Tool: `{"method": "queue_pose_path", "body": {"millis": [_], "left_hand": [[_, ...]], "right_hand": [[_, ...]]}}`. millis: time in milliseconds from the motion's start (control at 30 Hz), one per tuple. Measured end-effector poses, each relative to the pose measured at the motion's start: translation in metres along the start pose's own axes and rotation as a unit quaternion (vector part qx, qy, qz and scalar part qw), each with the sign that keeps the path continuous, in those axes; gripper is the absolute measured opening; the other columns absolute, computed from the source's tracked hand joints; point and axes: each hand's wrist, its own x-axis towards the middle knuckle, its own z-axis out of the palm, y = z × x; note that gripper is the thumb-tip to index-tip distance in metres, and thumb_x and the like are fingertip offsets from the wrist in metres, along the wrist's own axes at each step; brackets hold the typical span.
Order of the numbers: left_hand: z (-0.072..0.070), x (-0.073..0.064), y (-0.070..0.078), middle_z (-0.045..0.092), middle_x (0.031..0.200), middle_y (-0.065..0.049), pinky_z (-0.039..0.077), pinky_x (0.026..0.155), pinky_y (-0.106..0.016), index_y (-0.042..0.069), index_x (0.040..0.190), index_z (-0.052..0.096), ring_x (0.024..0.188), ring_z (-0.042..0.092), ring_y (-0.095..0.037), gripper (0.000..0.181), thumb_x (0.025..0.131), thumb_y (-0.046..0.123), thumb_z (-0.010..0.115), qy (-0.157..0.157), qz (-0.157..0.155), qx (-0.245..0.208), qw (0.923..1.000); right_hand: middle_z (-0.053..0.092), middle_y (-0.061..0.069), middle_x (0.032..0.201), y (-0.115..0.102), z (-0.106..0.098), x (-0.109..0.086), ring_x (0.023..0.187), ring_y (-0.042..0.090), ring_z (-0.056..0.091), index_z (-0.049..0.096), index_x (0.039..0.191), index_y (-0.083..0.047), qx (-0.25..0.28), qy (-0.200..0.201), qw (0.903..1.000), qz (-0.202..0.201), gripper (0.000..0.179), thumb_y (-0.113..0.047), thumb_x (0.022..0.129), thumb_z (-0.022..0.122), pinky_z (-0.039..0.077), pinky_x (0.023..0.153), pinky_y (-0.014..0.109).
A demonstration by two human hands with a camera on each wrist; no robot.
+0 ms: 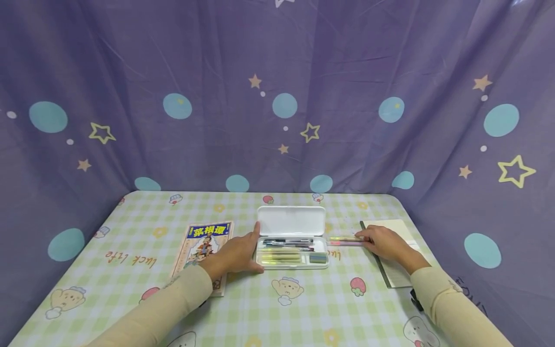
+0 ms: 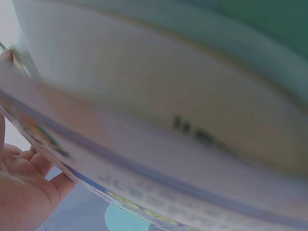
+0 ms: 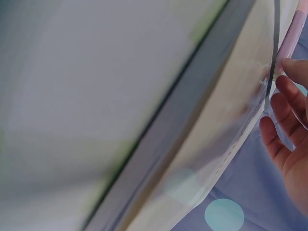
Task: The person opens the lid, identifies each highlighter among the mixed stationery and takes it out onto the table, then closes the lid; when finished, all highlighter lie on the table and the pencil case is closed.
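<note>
A white pencil case (image 1: 291,221) lies open on the table, its lid tipped back. Inside are several dark pens (image 1: 288,241), several yellow pens (image 1: 281,257) and a small grey-green block (image 1: 318,259). My left hand (image 1: 237,253) is at the case's left end, fingers fairly straight, thumb by the front corner. With thumb and fingertips my right hand (image 1: 383,243) pinches the right ends of slim pens, one yellowish and one pink (image 1: 347,244). Their left ends point at the case's right side. The pink pen (image 3: 291,41) also shows in the right wrist view, by the fingertips.
Left of the case lies a book with an illustrated cover (image 1: 184,255), partly under my left forearm. A pale notebook with a dark spine (image 1: 382,272) lies beneath my right hand and wrist. A checked cloth (image 1: 303,313) covers the table; a purple curtain (image 1: 208,144) hangs behind.
</note>
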Motion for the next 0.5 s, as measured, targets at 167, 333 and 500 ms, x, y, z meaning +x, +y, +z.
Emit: {"method": "queue_pose_path", "body": {"millis": [167,333,500], "left_hand": [[-0.0007,-0.0003,0.0005,0.045,0.158,-0.020,0.049,0.112,-0.045,0.001,0.163,0.003,0.127,0.062,-0.039,0.137,0.072,0.060,0.086,0.000,0.002,0.000,1.0000],[-0.0002,0.0001,-0.0002,0.046,0.157,-0.020,0.050,0.112,-0.045,0.001,0.163,0.003,0.126,0.062,-0.039,0.137,0.071,0.060,0.086,0.001,0.001,0.003,1.0000],[0.0005,0.0003,-0.0007,0.047,0.156,-0.021,0.050,0.111,-0.045,0.000,0.163,0.003,0.126,0.063,-0.039,0.137,0.071,0.059,0.087,0.004,0.007,-0.001,1.0000]], "right_hand": [[0.062,-0.011,0.083,-0.0006,-0.0004,-0.0020,0.070,0.001,0.053,0.077,0.115,-0.017,-0.002,0.007,1.0000,-0.002,0.027,-0.016,0.088,0.079,0.049,0.064,0.028],[0.063,-0.011,0.084,-0.0026,-0.0018,-0.0025,0.070,0.001,0.052,0.078,0.116,-0.017,0.002,0.012,0.9999,-0.001,0.028,-0.015,0.088,0.079,0.049,0.064,0.027],[0.062,-0.012,0.083,-0.0068,-0.0045,0.0014,0.070,0.000,0.050,0.077,0.116,-0.016,0.003,0.015,0.9998,-0.013,0.027,-0.012,0.089,0.076,0.048,0.064,0.027]]}}
